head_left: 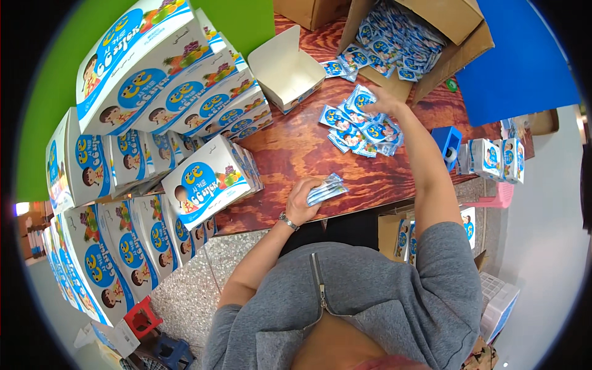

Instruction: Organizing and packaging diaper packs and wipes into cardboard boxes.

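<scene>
Near the surface's [280,151] front edge the left hand [302,201] pinches a gathered stack of sachets [327,190], while the right hand [385,103], its grip unclear, reaches the loose pile [353,131], with many more ungathered in the back-edge carton [455,60].

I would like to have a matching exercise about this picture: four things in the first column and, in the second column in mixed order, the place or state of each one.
Column one
1. Left hand
2. Right hand
3. White box
4. Cardboard carton

Column two
A. Open, with many packets inside
B. At the loose pile of packets
C. Lid raised, pale inside showing
D. Holding a small bundle of packets

Right pairs: 1-D, 2-B, 3-C, 4-A
</scene>
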The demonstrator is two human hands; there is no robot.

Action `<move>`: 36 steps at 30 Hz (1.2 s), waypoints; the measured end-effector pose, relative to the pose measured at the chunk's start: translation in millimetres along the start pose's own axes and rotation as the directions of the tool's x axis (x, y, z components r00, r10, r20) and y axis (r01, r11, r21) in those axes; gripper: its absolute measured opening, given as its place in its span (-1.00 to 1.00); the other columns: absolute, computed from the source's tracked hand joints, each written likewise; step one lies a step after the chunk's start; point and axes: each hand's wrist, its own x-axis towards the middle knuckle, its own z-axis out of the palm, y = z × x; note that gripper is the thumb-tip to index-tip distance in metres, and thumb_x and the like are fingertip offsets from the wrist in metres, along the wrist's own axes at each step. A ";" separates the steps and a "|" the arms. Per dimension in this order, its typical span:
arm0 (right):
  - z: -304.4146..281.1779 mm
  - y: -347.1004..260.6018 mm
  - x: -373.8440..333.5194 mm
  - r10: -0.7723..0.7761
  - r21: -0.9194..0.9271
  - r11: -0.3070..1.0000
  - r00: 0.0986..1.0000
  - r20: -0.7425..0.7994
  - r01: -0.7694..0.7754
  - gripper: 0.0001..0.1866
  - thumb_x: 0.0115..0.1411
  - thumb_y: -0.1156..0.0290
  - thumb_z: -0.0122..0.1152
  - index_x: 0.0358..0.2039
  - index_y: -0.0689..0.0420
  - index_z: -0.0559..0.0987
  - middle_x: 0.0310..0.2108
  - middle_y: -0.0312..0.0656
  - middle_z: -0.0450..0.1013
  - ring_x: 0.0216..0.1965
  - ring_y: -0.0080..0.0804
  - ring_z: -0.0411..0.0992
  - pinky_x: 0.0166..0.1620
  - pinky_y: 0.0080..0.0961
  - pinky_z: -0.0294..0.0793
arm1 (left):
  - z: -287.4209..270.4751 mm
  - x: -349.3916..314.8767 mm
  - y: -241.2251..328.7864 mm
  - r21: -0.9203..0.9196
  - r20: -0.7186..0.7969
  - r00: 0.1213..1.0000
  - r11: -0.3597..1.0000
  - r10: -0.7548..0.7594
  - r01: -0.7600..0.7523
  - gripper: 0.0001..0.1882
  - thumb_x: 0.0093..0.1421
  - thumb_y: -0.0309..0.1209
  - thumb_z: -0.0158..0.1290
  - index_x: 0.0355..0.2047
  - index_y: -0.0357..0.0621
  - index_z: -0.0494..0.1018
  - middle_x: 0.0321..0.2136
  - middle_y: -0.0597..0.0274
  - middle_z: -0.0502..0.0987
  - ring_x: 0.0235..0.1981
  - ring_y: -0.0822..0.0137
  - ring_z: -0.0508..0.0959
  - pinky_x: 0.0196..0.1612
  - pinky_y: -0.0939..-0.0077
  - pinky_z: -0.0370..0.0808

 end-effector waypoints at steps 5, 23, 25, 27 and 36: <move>6.4 -22.8 -11.7 -0.332 -0.321 0.909 0.926 -0.178 0.265 -0.30 -0.07 0.20 0.45 0.09 0.12 0.42 -0.13 0.09 0.53 -0.03 0.03 0.48 0.02 -0.19 0.45 | 0.8 -4.3 -3.0 -0.004 -0.015 0.999 0.999 0.044 -0.044 -0.57 -0.06 -0.60 0.27 -0.12 -0.22 0.48 -0.16 -0.02 0.54 -0.10 -0.02 0.57 -0.06 0.27 0.53; 155.1 -143.1 -119.2 -0.625 -0.428 0.722 0.777 -0.070 0.543 -0.23 -0.11 0.31 0.49 0.17 -0.02 0.40 0.06 -0.16 0.45 0.07 -0.11 0.39 0.07 -0.18 0.43 | -18.9 -16.1 -4.9 0.024 -0.121 0.993 1.000 0.018 -0.015 -0.68 -0.03 -0.54 0.31 -0.22 -0.08 0.57 0.42 -0.34 -0.18 0.37 -0.22 0.15 0.29 0.19 0.30; 149.2 -145.0 -124.2 -0.582 -0.375 0.768 0.810 -0.070 0.519 -0.23 -0.13 0.28 0.51 0.15 -0.01 0.42 0.07 -0.17 0.44 0.07 -0.11 0.39 0.08 -0.19 0.42 | -22.6 -16.7 -6.0 0.009 -0.045 0.999 1.000 -0.014 0.015 -0.68 -0.04 -0.55 0.30 -0.22 -0.08 0.57 0.41 -0.33 -0.12 0.37 -0.20 0.16 0.30 0.16 0.29; 144.5 -140.2 -128.6 -0.560 -0.356 0.796 0.819 -0.128 0.489 -0.23 -0.14 0.26 0.53 0.14 0.00 0.43 0.09 -0.17 0.43 0.08 -0.11 0.39 0.09 -0.20 0.41 | -26.1 -16.1 -7.3 0.012 -0.024 1.000 1.000 -0.013 0.013 -0.66 -0.05 -0.54 0.31 -0.22 -0.04 0.57 0.40 -0.36 -0.10 0.34 -0.22 0.21 0.26 0.16 0.33; 154.8 -120.6 -121.3 -0.549 -0.003 0.831 0.820 -0.162 0.556 -0.41 0.00 0.34 0.43 0.08 0.08 0.47 0.03 -0.04 0.43 0.08 0.02 0.38 0.11 -0.19 0.39 | -22.1 -5.6 -11.1 -0.033 0.015 0.998 0.998 -0.060 0.060 -0.63 -0.10 -0.53 0.31 -0.21 -0.02 0.59 0.40 -0.32 -0.07 0.36 -0.21 0.18 0.29 0.14 0.29</move>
